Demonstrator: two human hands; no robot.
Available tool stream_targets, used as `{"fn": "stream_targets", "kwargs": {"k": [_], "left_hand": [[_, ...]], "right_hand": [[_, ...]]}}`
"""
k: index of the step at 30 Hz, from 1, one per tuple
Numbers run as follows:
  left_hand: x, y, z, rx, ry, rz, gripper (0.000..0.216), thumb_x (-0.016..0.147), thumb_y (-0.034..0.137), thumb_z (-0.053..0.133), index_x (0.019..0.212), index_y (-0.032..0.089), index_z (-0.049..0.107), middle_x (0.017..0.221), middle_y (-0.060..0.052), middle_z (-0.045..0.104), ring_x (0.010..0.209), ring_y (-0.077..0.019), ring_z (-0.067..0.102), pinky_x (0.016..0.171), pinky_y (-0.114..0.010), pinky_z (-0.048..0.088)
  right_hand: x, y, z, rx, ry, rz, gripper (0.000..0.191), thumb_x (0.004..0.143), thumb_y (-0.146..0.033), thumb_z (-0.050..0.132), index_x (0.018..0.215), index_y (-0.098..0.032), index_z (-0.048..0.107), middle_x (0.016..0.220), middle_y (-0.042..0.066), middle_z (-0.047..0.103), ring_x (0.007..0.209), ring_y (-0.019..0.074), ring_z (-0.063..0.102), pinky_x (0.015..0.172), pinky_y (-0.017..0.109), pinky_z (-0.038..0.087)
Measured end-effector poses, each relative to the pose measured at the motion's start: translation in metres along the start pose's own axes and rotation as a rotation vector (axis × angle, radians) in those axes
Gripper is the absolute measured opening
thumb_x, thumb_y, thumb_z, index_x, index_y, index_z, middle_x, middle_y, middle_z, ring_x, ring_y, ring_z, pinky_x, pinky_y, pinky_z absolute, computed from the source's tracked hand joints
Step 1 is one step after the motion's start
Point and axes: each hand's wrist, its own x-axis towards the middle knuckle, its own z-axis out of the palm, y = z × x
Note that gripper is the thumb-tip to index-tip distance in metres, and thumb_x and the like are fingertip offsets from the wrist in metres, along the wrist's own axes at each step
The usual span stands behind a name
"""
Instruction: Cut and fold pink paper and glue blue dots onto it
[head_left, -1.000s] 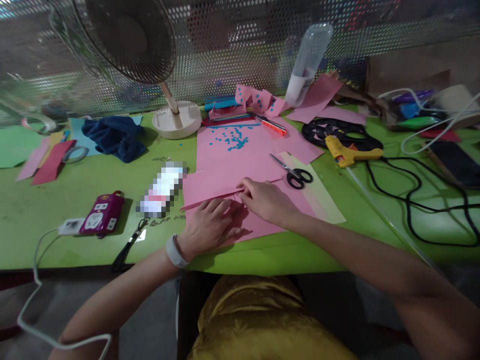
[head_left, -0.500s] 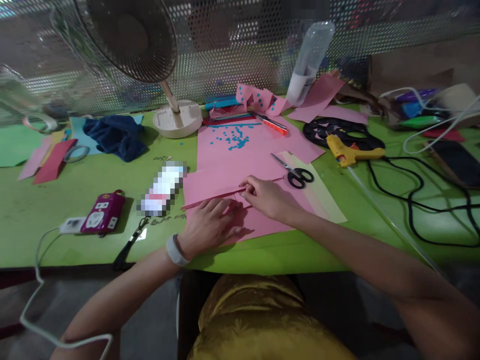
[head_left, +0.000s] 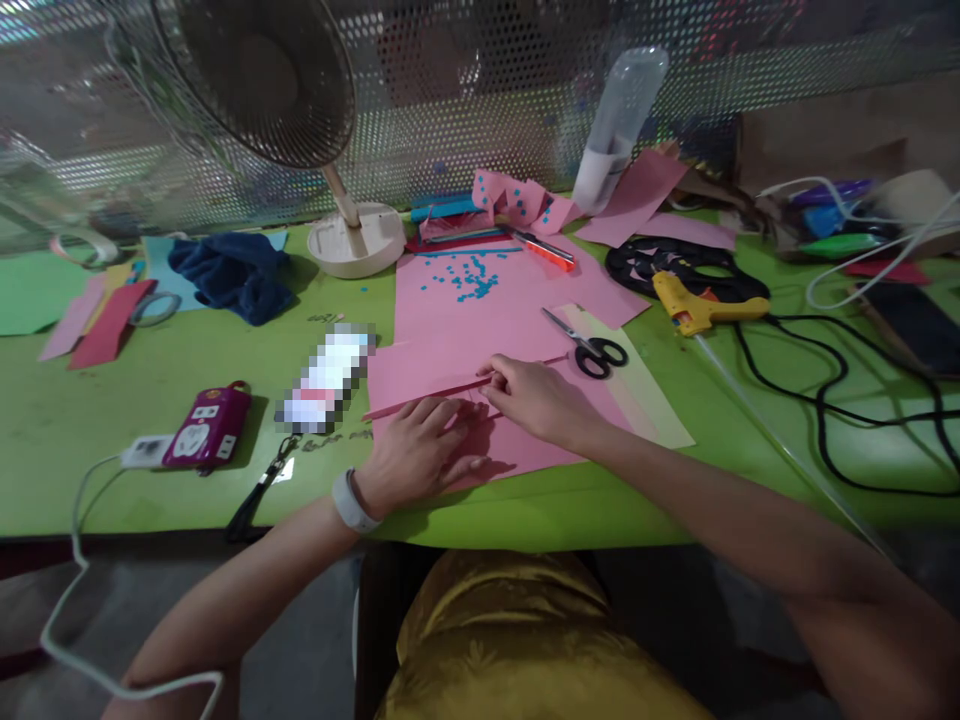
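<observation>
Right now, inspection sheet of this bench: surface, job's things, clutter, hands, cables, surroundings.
Surface: green table, crowded.
Job's things: pink paper sheet with a folded pink strip along its near part.
Clutter: scissors, yellow glue gun, blue confetti bits, blue cloth, purple device.
Hands: left hand flat on the sheet; right hand pinching the strip.
Cables: black cord looped at right; white cable off the near edge.
Surroundings: desk fan, perforated metal screen behind.
</observation>
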Motion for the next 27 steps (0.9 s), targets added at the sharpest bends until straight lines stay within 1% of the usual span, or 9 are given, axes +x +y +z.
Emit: {"fn": "stream_targets", "kwargs": {"k": [3,9,12,15,19,23,27], "left_hand": [[-0.0001,-0.0001,0.0002,0.021,0.005,0.023,0.047,0.094,0.056,0.042,0.106,0.016,0.064,0.111,-0.012,0.063,0.099,-0.0274,0.059,0.08,-0.041,0.05],[0.0007,0.0013,0.0008,0.044,-0.018,0.013,0.061,0.09,0.065,0.039,0.117,0.016,0.062,0.114,-0.012,0.062,0.098,-0.0275,0.057,0.08,-0.041,0.048],[0.0018,0.0026,-0.0002,0.05,-0.05,0.016,0.059,0.09,0.066,0.039,0.115,0.019,0.064,0.116,-0.011,0.061,0.1,-0.0274,0.056,0.082,-0.041,0.047],[0.0027,0.0037,-0.0017,0.051,-0.068,0.003,0.06,0.091,0.066,0.037,0.113,0.018,0.064,0.113,-0.011,0.062,0.1,-0.0272,0.056,0.081,-0.04,0.047],[0.0034,0.004,-0.0021,0.063,-0.056,0.007,0.06,0.092,0.065,0.036,0.113,0.017,0.064,0.111,-0.012,0.063,0.1,-0.0273,0.057,0.08,-0.04,0.047],[0.0033,0.0034,-0.0008,0.074,-0.052,0.008,0.061,0.091,0.067,0.036,0.11,0.017,0.064,0.113,-0.011,0.063,0.098,-0.0271,0.057,0.08,-0.04,0.047],[0.0026,0.0032,0.0006,0.085,-0.044,-0.007,0.063,0.089,0.068,0.037,0.112,0.016,0.063,0.109,-0.012,0.063,0.095,-0.0266,0.057,0.078,-0.04,0.048]], "right_hand": [[0.0002,-0.0016,-0.0003,-0.001,-0.006,0.011,0.025,0.092,-0.036,0.052,0.114,-0.028,0.061,0.098,0.003,0.073,0.082,0.0185,0.065,0.062,0.026,0.04],[-0.0001,-0.0024,-0.0012,-0.032,-0.02,-0.01,0.025,0.092,-0.034,0.053,0.115,-0.027,0.061,0.097,0.002,0.073,0.086,0.0185,0.065,0.065,0.025,0.042],[-0.0003,-0.0015,0.0,-0.054,-0.008,-0.015,0.026,0.092,-0.034,0.053,0.116,-0.027,0.06,0.097,0.003,0.072,0.085,0.0188,0.066,0.066,0.026,0.043],[-0.0007,-0.0008,0.0004,-0.062,-0.006,-0.01,0.027,0.092,-0.034,0.052,0.117,-0.027,0.06,0.096,0.003,0.072,0.085,0.0193,0.066,0.066,0.026,0.043],[-0.0017,-0.0003,-0.0008,-0.056,-0.012,-0.024,0.027,0.093,-0.035,0.051,0.117,-0.027,0.059,0.098,0.004,0.072,0.084,0.019,0.065,0.063,0.026,0.041],[-0.0029,0.0014,-0.0001,-0.063,0.007,-0.036,0.025,0.092,-0.036,0.049,0.114,-0.027,0.059,0.097,0.003,0.072,0.081,0.0186,0.065,0.06,0.026,0.039],[-0.0004,0.005,0.0024,-0.044,0.021,-0.062,0.024,0.091,-0.037,0.051,0.112,-0.027,0.059,0.098,0.002,0.072,0.081,0.0185,0.065,0.06,0.027,0.039]]}}
